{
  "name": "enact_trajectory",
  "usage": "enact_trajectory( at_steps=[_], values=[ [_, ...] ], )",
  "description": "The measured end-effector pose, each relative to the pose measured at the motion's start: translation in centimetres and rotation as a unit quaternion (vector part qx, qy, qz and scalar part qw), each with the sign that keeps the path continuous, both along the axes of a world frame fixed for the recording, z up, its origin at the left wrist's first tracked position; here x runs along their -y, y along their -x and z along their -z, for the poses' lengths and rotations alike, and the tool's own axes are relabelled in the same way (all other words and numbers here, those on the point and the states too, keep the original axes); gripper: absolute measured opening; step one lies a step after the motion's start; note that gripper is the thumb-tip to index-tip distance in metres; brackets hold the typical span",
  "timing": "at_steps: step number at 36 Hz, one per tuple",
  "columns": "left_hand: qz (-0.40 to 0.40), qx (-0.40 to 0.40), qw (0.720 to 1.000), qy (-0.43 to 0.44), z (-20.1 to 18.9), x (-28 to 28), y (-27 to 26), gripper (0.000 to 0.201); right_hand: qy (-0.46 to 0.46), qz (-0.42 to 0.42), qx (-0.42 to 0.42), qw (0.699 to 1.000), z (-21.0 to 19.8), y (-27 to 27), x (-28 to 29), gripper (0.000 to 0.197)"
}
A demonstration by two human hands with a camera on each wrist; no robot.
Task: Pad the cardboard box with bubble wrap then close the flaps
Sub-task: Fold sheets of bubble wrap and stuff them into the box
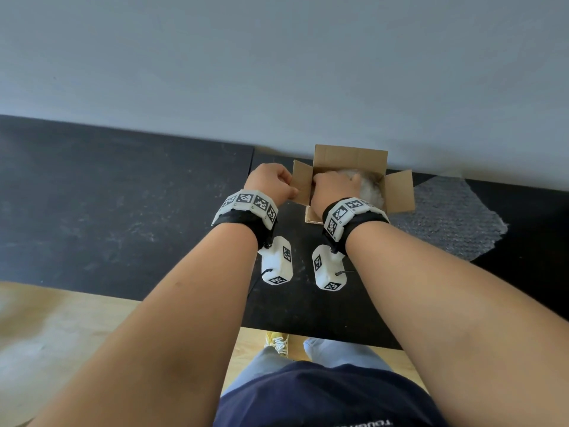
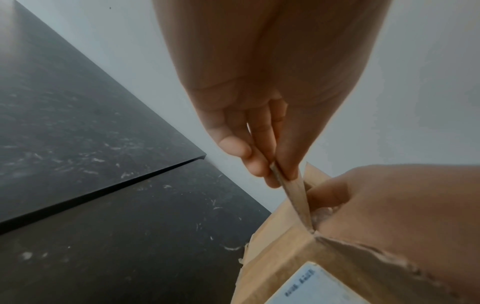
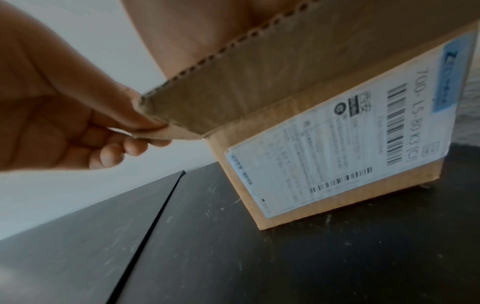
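The cardboard box [image 1: 397, 192] stands on the black table near the wall with its flaps up. Crumpled bubble wrap [image 1: 371, 188] fills the inside. My left hand [image 1: 291, 192] pinches the left flap [image 1: 303, 181] between thumb and fingers; the left wrist view shows the pinch on the flap's edge [image 2: 291, 187]. My right hand [image 1: 334, 184] is pushed down into the box on the wrap, with its fingers hidden inside. Seen from the right wrist, the left hand [image 3: 153, 123] holds the flap's corner [image 3: 207, 92] above the box's labelled side [image 3: 337, 144].
A flat sheet of bubble wrap [image 1: 446, 217] lies on the table just right of the box. The table [image 1: 123, 211] is two black tops with a seam [image 3: 148, 232] left of the box. The wall [image 1: 277, 72] rises right behind the box. The table's front edge is near my legs.
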State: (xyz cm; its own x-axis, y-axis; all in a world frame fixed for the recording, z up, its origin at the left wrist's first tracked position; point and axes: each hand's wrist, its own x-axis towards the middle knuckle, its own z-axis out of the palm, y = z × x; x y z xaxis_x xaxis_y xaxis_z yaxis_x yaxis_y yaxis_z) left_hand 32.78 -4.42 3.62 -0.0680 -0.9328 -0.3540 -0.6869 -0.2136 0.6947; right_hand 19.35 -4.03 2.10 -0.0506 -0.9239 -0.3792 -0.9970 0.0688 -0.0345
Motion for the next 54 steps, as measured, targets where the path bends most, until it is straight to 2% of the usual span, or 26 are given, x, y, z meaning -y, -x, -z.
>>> enact_trajectory(
  at_steps=[2,6,12,15,19,23,27,32,44,54],
  values=[
    [0.001,0.0,1.0,0.0,-0.1,-0.1,0.1,0.016,0.008,0.016,0.03,0.999,-0.3,0.2,-0.5,0.028],
    [0.003,0.002,1.0,0.002,-0.4,-0.2,0.3,0.016,0.013,0.064,0.085,0.994,-0.8,0.3,-1.7,0.047],
    [0.003,0.005,1.0,0.001,-0.4,-0.3,0.2,0.015,0.093,0.18,0.167,0.965,-2.0,0.7,-2.7,0.04],
    [0.003,0.002,1.0,0.002,-0.4,-0.4,0.0,0.014,0.063,0.175,0.16,0.969,-2.0,1.2,-2.8,0.045],
    [0.009,-0.006,1.0,-0.006,-0.2,-0.2,-0.2,0.016,0.022,0.161,0.194,0.967,-1.2,1.4,-2.4,0.05],
    [0.011,-0.013,1.0,-0.017,0.1,0.0,-0.5,0.019,-0.009,0.101,0.131,0.986,-1.1,1.7,-2.0,0.053],
    [0.009,-0.017,1.0,-0.017,0.4,0.1,-0.5,0.019,-0.02,0.04,0.039,0.998,-1.3,1.3,-1.5,0.044],
    [0.003,-0.024,1.0,-0.016,0.5,0.4,-0.6,0.02,-0.007,0.026,0.009,1.0,-0.1,1.2,-1.0,0.033],
    [-0.001,-0.013,1.0,-0.004,0.9,0.2,-0.6,0.013,0.023,0.057,0.056,0.997,0.8,1.4,-0.4,0.031],
    [0.0,0.04,0.999,0.033,-0.1,-0.8,0.7,0.025,0.025,0.086,0.12,0.989,-0.4,2.4,-2.1,0.046]
  ],
)
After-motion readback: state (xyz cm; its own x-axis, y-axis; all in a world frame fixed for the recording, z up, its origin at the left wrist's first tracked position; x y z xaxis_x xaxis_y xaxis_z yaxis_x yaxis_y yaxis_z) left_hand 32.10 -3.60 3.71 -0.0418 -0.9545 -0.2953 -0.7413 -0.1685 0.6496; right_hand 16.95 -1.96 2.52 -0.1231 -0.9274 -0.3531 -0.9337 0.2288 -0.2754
